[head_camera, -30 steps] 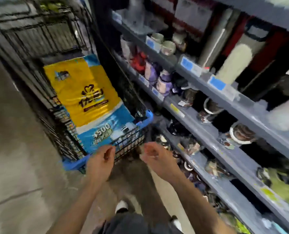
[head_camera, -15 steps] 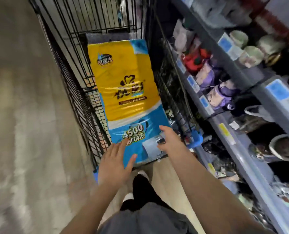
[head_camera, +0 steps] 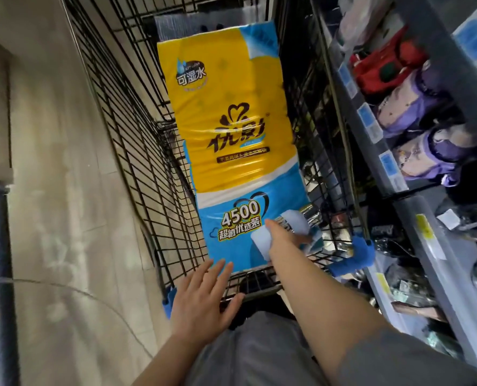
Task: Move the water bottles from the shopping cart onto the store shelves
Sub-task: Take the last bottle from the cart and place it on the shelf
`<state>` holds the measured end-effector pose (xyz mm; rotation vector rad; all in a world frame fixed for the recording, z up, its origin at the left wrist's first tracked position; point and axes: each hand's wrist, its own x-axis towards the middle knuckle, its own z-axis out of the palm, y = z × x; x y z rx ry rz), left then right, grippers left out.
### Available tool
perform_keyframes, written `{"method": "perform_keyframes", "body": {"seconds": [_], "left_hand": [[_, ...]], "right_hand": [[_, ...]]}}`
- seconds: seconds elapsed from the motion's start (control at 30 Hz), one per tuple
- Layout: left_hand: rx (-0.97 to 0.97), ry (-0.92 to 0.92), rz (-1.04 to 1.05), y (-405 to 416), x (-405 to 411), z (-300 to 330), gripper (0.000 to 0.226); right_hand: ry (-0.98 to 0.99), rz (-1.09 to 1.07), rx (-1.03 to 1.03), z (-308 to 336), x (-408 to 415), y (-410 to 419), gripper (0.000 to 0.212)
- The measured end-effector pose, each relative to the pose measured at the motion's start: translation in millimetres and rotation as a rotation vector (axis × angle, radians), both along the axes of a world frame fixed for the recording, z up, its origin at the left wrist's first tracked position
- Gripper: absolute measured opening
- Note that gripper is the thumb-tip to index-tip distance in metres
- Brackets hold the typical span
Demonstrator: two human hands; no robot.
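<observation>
The black wire shopping cart [head_camera: 137, 151] stands in front of me, beside the grey store shelves [head_camera: 415, 235] on my right. My right hand [head_camera: 284, 236] reaches into the cart's near right corner. Its fingers curl round a shiny metal water bottle [head_camera: 313, 216], which lies mostly hidden between a big tissue pack and the cart's right wall. My left hand [head_camera: 204, 296] hovers with fingers spread over the cart's near rim, just short of the pack's lower edge, holding nothing.
A long yellow and blue tissue pack [head_camera: 231, 129] fills most of the cart. Purple patterned cups [head_camera: 415, 107] and red items [head_camera: 382, 68] crowd the shelves, with blue price tags along the edges. Beige floor [head_camera: 59, 190] lies to the left. The cart's corner has a blue bumper [head_camera: 357, 254].
My view has swung down over the cart. My right hand has pushed deeper into the near right corner onto the bottle. My left hand has come off the pack toward the near rim.
</observation>
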<state>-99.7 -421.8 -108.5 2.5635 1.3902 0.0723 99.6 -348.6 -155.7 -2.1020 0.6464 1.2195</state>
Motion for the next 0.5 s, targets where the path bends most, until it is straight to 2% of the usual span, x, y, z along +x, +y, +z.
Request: {"method": "perform_keyframes", "body": {"seconds": [0.07,0.2,0.33,0.5], "left_hand": [[0.002,0.002,0.009,1.2,0.1,0.1,0.061],[-0.030,0.022,0.028,-0.1,0.4,1.5,0.064],[-0.034,0.032,0.018,0.9,1.0,3.5,0.061],[-0.023,-0.003,-0.007,2.5,1.2,5.2,0.055]], "right_hand": [[-0.027,0.049,-0.010,5.5,4.5,-1.3,0.115],[0.016,0.054,0.099,-4.3,0.7,-2.0,0.104],[-0.037,0.089,0.292,17.4,-10.3,3.9,0.108],[-0.157,0.305,0.568,52.4,-13.5,-6.8,0.102]]}}
